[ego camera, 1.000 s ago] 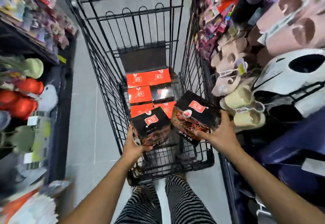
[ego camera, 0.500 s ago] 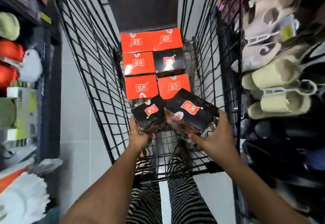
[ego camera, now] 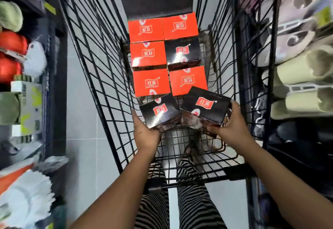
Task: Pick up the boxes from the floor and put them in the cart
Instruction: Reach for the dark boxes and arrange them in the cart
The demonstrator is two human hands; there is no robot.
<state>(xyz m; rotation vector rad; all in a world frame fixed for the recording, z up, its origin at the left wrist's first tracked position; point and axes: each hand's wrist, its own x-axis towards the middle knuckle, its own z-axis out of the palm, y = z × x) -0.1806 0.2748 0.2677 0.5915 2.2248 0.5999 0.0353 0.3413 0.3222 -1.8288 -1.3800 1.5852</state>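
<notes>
I look down into a black wire cart (ego camera: 100, 77). My left hand (ego camera: 145, 132) grips a black box with a red label (ego camera: 159, 111), low inside the basket near its floor. My right hand (ego camera: 231, 127) grips a second, tilted black box (ego camera: 207, 106) beside it. Just beyond them, several orange boxes (ego camera: 151, 83) and one black box (ego camera: 182, 52) lie in two rows on the cart floor.
Shelves press close on both sides: plush slippers (ego camera: 304, 70) on the right, red and green goods (ego camera: 10, 56) on the left. Grey tiled floor (ego camera: 81, 120) shows left of the cart. My striped trouser legs (ego camera: 191, 192) stand behind the cart's near end.
Both hands have lowered the two black boxes deeper into the cart, toward the rows of boxes. My head has leaned further over the basket.
</notes>
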